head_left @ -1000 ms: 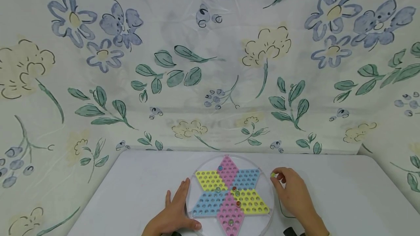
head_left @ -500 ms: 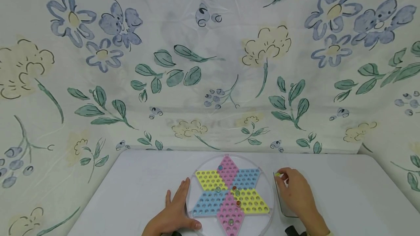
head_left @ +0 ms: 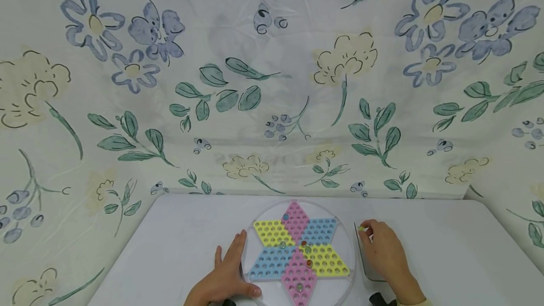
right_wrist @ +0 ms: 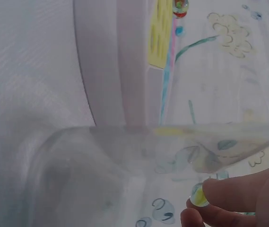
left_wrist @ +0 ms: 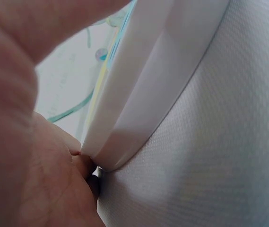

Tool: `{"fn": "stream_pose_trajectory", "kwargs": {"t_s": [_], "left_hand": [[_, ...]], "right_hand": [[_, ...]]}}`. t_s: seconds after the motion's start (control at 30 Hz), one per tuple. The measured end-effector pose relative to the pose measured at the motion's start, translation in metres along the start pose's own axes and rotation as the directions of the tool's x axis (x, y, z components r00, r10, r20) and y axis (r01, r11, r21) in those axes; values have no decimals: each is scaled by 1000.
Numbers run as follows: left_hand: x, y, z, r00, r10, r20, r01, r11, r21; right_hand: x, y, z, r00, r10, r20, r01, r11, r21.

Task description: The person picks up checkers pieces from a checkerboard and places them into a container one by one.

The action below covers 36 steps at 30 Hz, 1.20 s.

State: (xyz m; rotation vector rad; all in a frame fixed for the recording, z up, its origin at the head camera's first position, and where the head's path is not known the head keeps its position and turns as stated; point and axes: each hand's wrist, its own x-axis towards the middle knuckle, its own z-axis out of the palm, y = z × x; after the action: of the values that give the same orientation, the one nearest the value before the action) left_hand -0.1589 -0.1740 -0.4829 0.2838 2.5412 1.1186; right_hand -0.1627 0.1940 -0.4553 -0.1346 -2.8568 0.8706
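Observation:
A round Chinese checkers board [head_left: 261,292] with a pink, yellow and blue star lies on the table. My left hand [head_left: 225,273] rests at its left rim, fingers spread, thumb along the near side. In the left wrist view, the palm and fingers [left_wrist: 58,175] meet the white board edge [left_wrist: 139,80]. My right hand [head_left: 384,251] pinches a clear marble [right_wrist: 200,195] with a yellow-green swirl between thumb and fingertips. This hand is over the left part of a clear plastic tray [right_wrist: 91,179], right of the board, and hides much of it from the head camera.
Several marbles sit in the board's holes, among them a red one [head_left: 309,264], a blue one [head_left: 285,217] and a greenish one [head_left: 299,287]. A white table [head_left: 459,249] carries everything. Behind it hangs a flowered cloth [head_left: 272,84].
My right hand, pinching the marble, has shifted a little right and slightly nearer, from the gap beside the board to over the tray. The left hand has stayed in place.

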Motion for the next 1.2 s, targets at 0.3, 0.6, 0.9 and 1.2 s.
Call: {"fn": "stream_pose_trajectory", "kwargs": {"t_s": [0.3, 0.6, 0.9, 1.2], "left_hand": [[0, -1, 0, 1000, 5, 4, -5, 1000, 15], [1, -3, 0, 1000, 14, 3, -14, 1000, 17], [2, -4, 0, 1000, 19, 0, -19, 1000, 15], [1, -2, 1, 1000, 4, -7, -4, 1000, 5]], "right_hand": [[1, 5, 5, 1000, -13, 5, 13, 1000, -17], [0, 4, 3, 1000, -14, -2, 14, 1000, -5], [-1, -5, -2, 1000, -17, 5, 17, 1000, -12], [-7, -16, -2, 998, -55, 26, 53, 997, 64]]}}
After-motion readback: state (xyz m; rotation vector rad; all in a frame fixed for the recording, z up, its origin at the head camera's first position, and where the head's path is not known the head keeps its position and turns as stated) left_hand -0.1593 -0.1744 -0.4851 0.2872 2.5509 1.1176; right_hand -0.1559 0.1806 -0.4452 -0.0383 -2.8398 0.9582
